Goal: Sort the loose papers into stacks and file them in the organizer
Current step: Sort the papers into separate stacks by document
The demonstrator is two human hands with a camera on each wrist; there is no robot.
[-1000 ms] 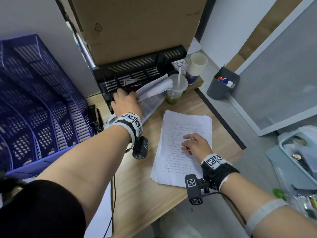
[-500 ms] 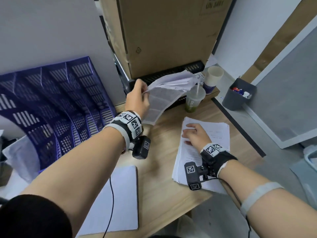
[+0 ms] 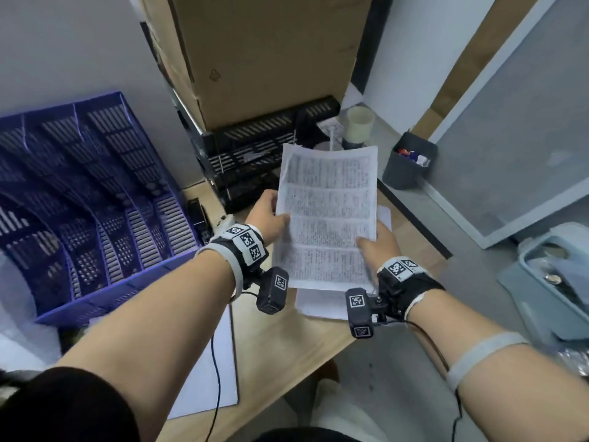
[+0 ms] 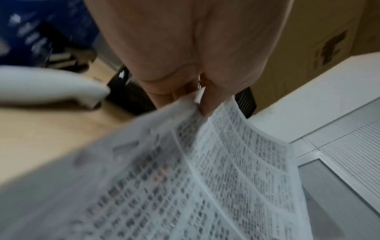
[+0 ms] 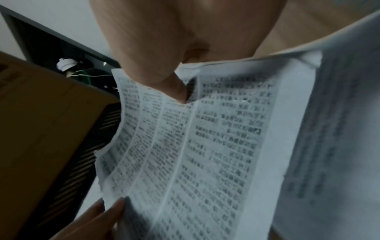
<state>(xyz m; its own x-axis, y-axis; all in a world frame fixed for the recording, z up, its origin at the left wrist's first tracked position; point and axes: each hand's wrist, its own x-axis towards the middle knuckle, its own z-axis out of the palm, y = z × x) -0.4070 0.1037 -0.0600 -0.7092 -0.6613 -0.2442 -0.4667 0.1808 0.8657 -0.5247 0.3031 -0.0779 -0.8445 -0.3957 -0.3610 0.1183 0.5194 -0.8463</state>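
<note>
A bundle of densely printed sheets (image 3: 328, 215) is held up in front of me over the wooden desk (image 3: 287, 355). My left hand (image 3: 271, 215) pinches its left edge, thumb on the printed face, as the left wrist view shows on the printed sheets (image 4: 216, 162). My right hand (image 3: 376, 240) grips the right edge, thumb on top, above the printed sheets (image 5: 195, 146). A white paper stack (image 3: 322, 306) lies on the desk beneath the held bundle. The blue slotted organizer (image 3: 89, 199) stands at the left. A black mesh tray (image 3: 255, 145) sits behind the papers.
A large cardboard box (image 3: 271, 55) rests on top of the black tray. A paper cup (image 3: 360, 124) stands at the back right of the desk, a grey bin (image 3: 409, 161) on the floor. A white sheet (image 3: 204, 371) lies near the front edge.
My left hand pulled the printed bundle out of the black tray and brought it toward me. My right hand left the desk stack and took hold of the bundle's right edge.
</note>
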